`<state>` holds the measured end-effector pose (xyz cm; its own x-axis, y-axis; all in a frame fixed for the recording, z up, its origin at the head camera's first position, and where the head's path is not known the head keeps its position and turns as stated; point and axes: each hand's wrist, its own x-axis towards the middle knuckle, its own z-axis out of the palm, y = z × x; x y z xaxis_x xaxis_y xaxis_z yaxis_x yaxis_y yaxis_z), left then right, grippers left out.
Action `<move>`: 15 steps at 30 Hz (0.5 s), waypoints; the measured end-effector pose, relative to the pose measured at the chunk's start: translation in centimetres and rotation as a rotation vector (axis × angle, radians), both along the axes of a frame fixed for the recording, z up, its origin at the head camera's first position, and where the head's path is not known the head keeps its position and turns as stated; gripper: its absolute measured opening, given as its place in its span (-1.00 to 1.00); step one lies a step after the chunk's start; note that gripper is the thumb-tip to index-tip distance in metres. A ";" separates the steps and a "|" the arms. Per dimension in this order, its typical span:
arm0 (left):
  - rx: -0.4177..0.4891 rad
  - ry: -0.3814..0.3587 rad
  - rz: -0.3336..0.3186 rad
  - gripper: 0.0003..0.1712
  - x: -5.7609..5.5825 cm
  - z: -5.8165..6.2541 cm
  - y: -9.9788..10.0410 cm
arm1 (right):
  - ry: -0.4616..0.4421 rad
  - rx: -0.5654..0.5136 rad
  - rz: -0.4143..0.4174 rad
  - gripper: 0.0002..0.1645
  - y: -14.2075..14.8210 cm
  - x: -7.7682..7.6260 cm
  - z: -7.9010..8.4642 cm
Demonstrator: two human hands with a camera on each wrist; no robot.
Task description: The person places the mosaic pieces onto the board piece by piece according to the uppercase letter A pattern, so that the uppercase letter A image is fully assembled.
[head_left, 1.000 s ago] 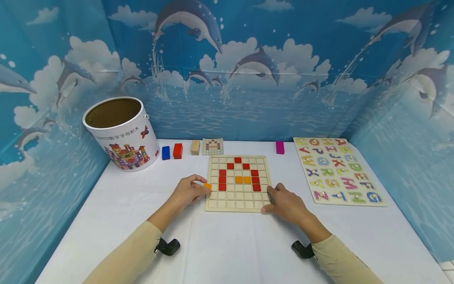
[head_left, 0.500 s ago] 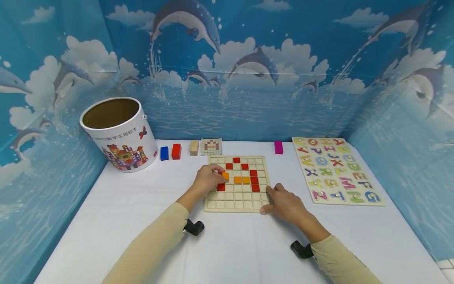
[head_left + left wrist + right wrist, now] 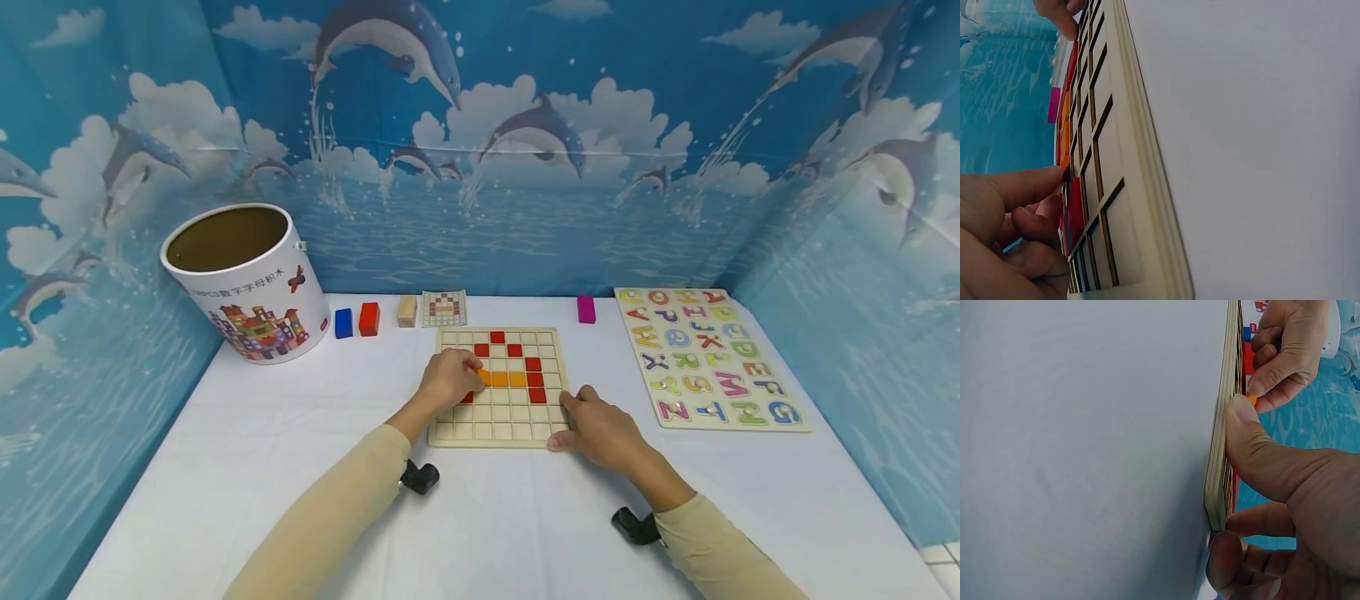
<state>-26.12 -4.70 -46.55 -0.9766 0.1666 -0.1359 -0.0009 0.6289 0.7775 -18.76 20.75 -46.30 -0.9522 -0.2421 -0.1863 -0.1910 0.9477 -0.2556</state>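
Note:
My left hand (image 3: pixel 447 377) is over the left part of a wooden grid board (image 3: pixel 491 431). Between thumb and fingertip it pinches a small orange tile (image 3: pixel 484 377), slightly tilted, at the cell left of two flat orange tiles (image 3: pixel 508 379). Several red tiles (image 3: pixel 534 379) sit in cells around them; those under my left hand are partly hidden. In the left wrist view, a fingertip touches the orange tile (image 3: pixel 1065 164). My right hand (image 3: pixel 600 425) grips the board's right edge near the front corner, with the thumb (image 3: pixel 1246 411) on the front edge.
Behind the board stand a blue block (image 3: pixel 343 323), a red block (image 3: pixel 368 319), a natural wood block (image 3: pixel 407 311), a pattern card (image 3: pixel 444 309) and a magenta block (image 3: pixel 586 310). A white bucket (image 3: pixel 255 292) is at back left, an alphabet puzzle board (image 3: pixel 708 360) at right.
My left hand has carried the orange tile from beyond the board's left edge rightward over the grid, then lowered it beside the two orange tiles. My right hand has stayed on the board.

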 end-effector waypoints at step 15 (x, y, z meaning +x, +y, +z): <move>0.114 -0.058 0.055 -0.58 1.2 1.9 -4.1 | -0.008 -0.013 -0.007 0.03 0.1 -0.2 0.2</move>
